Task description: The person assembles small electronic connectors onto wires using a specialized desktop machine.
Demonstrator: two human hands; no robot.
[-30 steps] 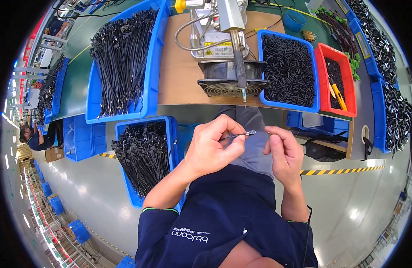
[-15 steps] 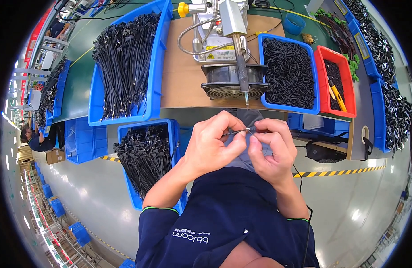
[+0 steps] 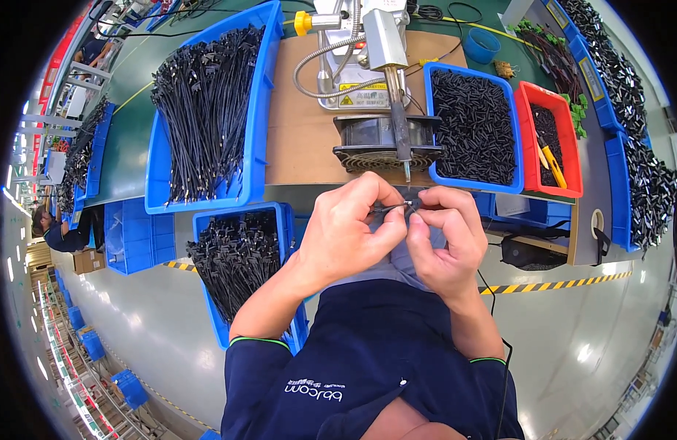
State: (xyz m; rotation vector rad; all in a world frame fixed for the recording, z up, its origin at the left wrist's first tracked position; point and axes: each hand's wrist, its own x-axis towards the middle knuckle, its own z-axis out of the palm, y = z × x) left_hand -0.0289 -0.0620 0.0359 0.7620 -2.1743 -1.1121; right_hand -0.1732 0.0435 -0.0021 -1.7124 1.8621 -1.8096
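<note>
In front of my body, below the work table's edge, my two hands meet at their fingertips. My left hand (image 3: 353, 233) is closed, pinching a thin black cable (image 3: 382, 210) between thumb and fingers. My right hand (image 3: 454, 242) is closed on a small black piece (image 3: 413, 206) with a bright metal end, which meets the cable's tip; the fingers hide most of it. Just above this meeting point hangs the metal tip of a soldering iron (image 3: 399, 121), fixed to a stand and pointing down. A visible gap separates the tip from my fingers.
Behind the iron sits a black fan (image 3: 379, 136). Blue bins of black cables (image 3: 206, 110) (image 3: 236, 257) stand left; a blue bin of short black tubes (image 3: 476, 125) and a red bin (image 3: 575, 165) with a yellow-handled tool (image 3: 555, 167) stand right. A black cord (image 3: 505, 367) hangs by my right arm.
Both hands have risen slightly toward the iron's tip, still fingertip to fingertip. The view has shifted a little; both pinches look the same.
</note>
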